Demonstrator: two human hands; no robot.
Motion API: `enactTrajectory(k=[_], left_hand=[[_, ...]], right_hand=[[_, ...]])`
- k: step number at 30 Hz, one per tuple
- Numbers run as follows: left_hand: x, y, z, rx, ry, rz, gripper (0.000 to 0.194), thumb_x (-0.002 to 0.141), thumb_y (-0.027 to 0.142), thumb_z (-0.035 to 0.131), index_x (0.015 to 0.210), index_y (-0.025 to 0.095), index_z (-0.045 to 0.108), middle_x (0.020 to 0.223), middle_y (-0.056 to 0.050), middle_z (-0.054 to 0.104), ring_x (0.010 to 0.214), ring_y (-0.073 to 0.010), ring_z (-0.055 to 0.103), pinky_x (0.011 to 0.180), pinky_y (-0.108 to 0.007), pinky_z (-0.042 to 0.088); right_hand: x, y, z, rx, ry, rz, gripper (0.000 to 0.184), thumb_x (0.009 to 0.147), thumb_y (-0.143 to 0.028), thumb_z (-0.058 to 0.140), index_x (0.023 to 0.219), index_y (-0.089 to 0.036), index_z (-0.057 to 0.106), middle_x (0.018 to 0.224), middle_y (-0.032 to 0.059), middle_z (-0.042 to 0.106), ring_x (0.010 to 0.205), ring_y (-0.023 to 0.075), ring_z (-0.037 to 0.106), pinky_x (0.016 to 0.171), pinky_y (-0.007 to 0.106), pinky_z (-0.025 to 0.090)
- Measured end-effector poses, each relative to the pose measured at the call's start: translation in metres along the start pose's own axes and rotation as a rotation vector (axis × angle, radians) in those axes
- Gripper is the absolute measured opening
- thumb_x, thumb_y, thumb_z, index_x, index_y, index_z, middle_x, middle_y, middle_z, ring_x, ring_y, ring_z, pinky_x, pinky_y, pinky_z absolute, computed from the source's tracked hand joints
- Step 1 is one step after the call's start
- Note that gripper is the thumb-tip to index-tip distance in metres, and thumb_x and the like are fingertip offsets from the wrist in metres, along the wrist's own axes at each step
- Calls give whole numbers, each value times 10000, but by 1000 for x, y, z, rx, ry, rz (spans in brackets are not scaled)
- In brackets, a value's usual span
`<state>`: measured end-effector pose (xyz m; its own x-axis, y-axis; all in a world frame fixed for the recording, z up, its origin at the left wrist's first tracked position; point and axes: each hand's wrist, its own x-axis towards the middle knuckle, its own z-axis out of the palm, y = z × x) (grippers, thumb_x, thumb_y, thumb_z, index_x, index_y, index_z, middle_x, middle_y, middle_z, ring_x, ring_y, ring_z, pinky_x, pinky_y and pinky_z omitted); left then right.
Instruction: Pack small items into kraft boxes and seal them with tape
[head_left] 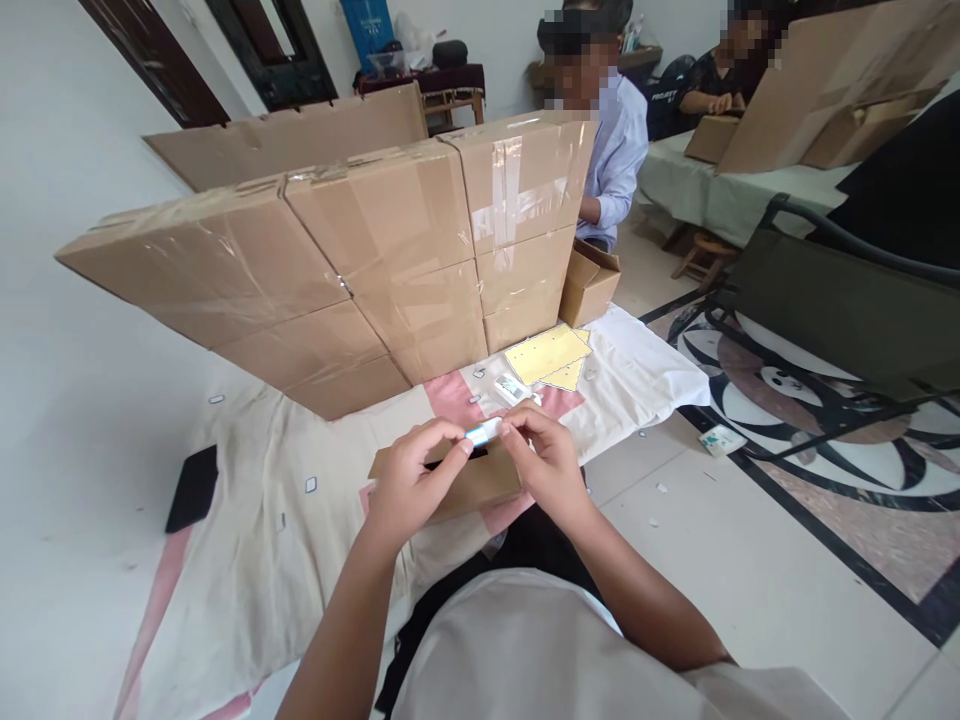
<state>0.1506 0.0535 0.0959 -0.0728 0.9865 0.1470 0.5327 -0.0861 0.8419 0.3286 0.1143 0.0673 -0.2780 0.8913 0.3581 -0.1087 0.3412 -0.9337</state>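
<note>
Between my two hands is a small white tube-like item (484, 432) with a blue-edged label, held level. My left hand (421, 478) pinches its labelled end between thumb and forefinger. The plain white end is in the fingertips of my right hand (549, 462). Just under both hands sits a small open cardboard box (480, 492), its inside mostly hidden. Beyond the hands lies a white packet (512, 388) with printing too small to read. Yellow sticker sheets (547, 356) lie behind it.
Stacked, taped cardboard boxes (397, 250) form a wall across the table. An open carton (590, 285) stands at its right end. A black phone (192, 490) lies at left; small label pieces (311, 485) dot the cloth. Another person (619, 150) is behind the boxes. A folding chair (847, 290) stands right.
</note>
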Motion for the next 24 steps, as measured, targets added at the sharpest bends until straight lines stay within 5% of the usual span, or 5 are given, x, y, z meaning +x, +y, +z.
enactTrajectory(k=[8, 12, 15, 20, 24], left_hand=[[7, -5, 3, 2, 4, -49, 238, 991, 399, 572, 840, 221, 622, 832, 13, 639, 823, -151, 571, 766, -271, 397], [3, -16, -2, -8, 61, -91, 260, 977, 436, 594, 840, 218, 628, 825, 5, 635, 817, -157, 574, 752, -270, 409], [-7, -22, -9, -40, 108, -112, 286, 973, 453, 602, 819, 212, 629, 809, 5, 634, 802, -152, 572, 763, -266, 425], [-30, -38, -24, -55, 244, -192, 310, 951, 484, 635, 808, 208, 641, 806, -5, 638, 802, -157, 567, 729, -268, 410], [-44, -58, -36, -36, 250, -243, 315, 937, 508, 653, 835, 211, 669, 848, -20, 670, 850, -173, 597, 738, -274, 418]], right_hand=[[7, 21, -18, -34, 79, 5, 275, 1014, -355, 577, 793, -193, 604, 791, 15, 549, 742, 146, 510, 675, 286, 399], [45, 62, -39, -569, 125, -4, 319, 1073, -360, 444, 913, -182, 655, 854, 50, 592, 782, 165, 549, 705, 285, 426], [90, 107, -57, -977, 36, 91, 350, 1088, -275, 367, 1060, -140, 689, 1046, 131, 632, 968, 207, 587, 814, 312, 436], [144, 166, -78, -1162, -260, 223, 198, 1007, -274, 601, 958, -99, 679, 1024, 107, 658, 976, 205, 617, 906, 368, 496], [156, 183, -85, -1229, -383, 297, 282, 977, -371, 687, 1078, -109, 668, 1111, 89, 668, 1028, 201, 649, 947, 403, 549]])
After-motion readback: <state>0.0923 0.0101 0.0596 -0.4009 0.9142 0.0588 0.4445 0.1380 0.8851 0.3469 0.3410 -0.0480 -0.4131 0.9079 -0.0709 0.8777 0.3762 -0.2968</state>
